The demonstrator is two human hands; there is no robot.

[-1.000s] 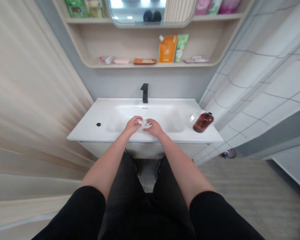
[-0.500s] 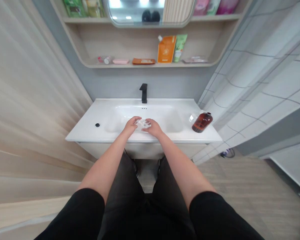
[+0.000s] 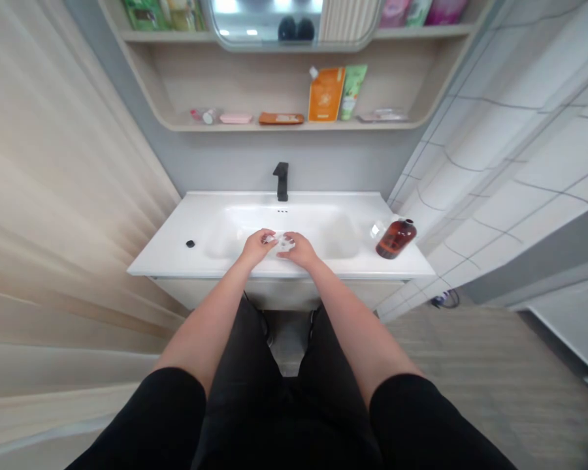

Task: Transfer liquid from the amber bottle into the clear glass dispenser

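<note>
My left hand and my right hand meet low over the white basin of the sink, near its front edge. Between them is a small translucent white object, with the fingers of both hands on it. Much of it is hidden by my fingers, so I cannot tell exactly what it is. A black faucet stands behind my hands at the back of the sink.
An amber bottle and a clear glass item stand at the sink's right end. A small black knob sits at the left. Wooden shelves with toiletries are above; a tiled wall is right.
My hands remain together around the translucent object, with only slight finger movement. The whole view has drifted slightly left.
</note>
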